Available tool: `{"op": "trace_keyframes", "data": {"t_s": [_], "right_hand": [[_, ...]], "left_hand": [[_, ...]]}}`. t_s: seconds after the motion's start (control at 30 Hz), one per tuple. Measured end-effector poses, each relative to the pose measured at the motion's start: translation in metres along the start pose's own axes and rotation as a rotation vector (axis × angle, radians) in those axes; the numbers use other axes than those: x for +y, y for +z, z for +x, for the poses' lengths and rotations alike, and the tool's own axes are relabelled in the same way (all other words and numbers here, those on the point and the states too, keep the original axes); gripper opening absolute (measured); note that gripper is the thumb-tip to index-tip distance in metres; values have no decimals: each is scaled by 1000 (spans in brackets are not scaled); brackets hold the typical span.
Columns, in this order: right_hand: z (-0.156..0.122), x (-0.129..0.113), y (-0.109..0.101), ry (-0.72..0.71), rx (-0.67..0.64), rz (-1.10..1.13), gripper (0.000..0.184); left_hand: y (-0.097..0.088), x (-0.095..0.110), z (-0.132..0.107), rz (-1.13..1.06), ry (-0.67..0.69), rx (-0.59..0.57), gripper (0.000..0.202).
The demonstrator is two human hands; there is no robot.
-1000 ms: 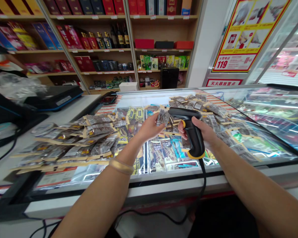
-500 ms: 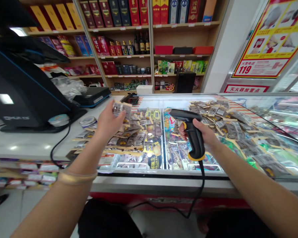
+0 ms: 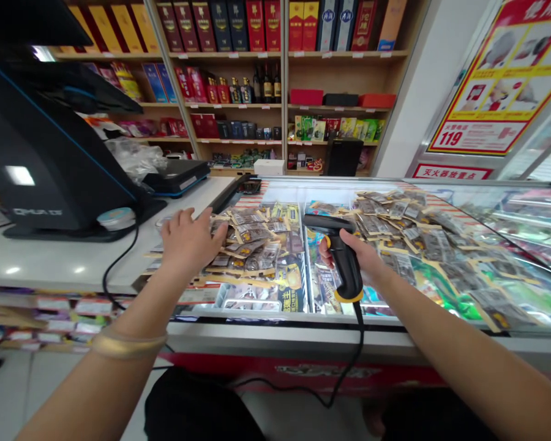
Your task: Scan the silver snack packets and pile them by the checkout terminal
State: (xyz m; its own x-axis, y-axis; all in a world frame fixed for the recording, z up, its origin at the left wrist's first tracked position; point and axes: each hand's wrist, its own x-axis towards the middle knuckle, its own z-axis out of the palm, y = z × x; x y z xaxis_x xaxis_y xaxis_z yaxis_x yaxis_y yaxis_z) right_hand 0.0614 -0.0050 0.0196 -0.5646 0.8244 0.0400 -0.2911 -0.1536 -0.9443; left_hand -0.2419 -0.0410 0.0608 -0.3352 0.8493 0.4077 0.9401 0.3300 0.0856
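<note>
My right hand (image 3: 366, 260) grips a black barcode scanner (image 3: 345, 260) with yellow trim, its head pointing left above the glass freezer top. A cable hangs from the handle. With fingers spread, my left hand (image 3: 190, 242) is over the left edge of a pile of small clear-and-tan snack packets (image 3: 245, 245); it holds nothing that I can see. Whether its fingertips touch the packets is unclear. To the right, beyond the scanner, lies a second heap of similar packets (image 3: 395, 214) on the glass.
A black point-of-sale terminal (image 3: 59, 153) stands on the white counter (image 3: 64, 260) at left, beside a black scale (image 3: 179, 174) and a round tub (image 3: 116, 218). The freezer (image 3: 280, 334) holds colourful packages under its glass. Shelves of boxes and bottles (image 3: 266, 79) line the back.
My left hand has let go of the packet it held and moved slightly left and down, its fingers opening. The scanner in my right hand has shifted a little left.
</note>
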Motion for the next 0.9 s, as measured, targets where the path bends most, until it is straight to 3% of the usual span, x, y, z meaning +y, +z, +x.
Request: {"op": "trace_keyframes", "data": {"t_s": [0.13, 0.27, 0.43, 0.53, 0.73, 0.9], "right_hand": [[-8, -19, -22, -65, 29, -29, 44], [-21, -37, -60, -80, 136, -22, 43], [-34, -45, -102, -82, 239, 34, 43], [-36, -43, -113, -67, 248, 80, 44], [-31, -41, -115, -23, 268, 102, 48], [-29, -40, -112, -11, 278, 98, 50]], "left_hand": [[-7, 32, 12, -174, 152, 36, 54], [2, 96, 35, -395, 352, -30, 51], [38, 188, 68, -430, 354, -259, 51], [67, 225, 86, -380, 326, -353, 53], [112, 253, 102, -312, 304, -441, 54], [116, 254, 89, -241, 272, -452, 55]]}}
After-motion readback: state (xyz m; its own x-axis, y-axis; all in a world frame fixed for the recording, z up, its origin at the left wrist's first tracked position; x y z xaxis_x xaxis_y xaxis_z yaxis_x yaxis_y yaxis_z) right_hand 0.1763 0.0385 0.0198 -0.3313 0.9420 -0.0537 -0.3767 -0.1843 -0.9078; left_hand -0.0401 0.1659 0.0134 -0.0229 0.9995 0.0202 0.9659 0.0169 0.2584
